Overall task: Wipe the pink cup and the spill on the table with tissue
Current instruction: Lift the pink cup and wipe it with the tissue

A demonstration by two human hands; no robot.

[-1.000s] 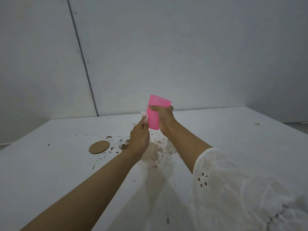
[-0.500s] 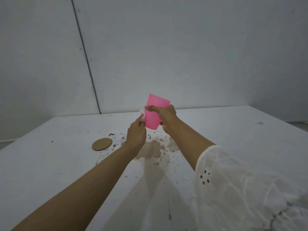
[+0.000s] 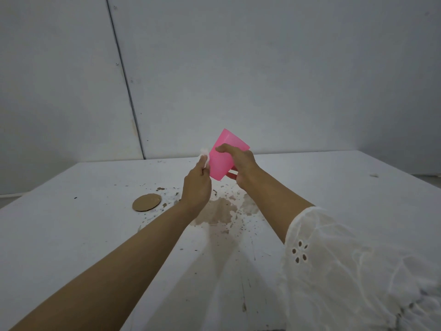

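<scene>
My right hand [image 3: 241, 164] holds the pink cup [image 3: 224, 156] in the air above the table, tilted with its mouth up and to the right. A small wad of white tissue [image 3: 205, 156] is pinched in my left hand [image 3: 196, 187] and pressed against the cup's left side. Below both hands, a brown spill [image 3: 220, 211] with scattered specks spreads over the white table [image 3: 334, 187].
A round brown cardboard coaster [image 3: 146, 202] lies flat to the left of the spill. A small scrap [image 3: 374, 175] sits near the table's far right. Grey walls close in behind the table's far edge.
The cup has tilted further to the right in my right hand. My left hand with the tissue has shifted slightly up along the cup's left side.
</scene>
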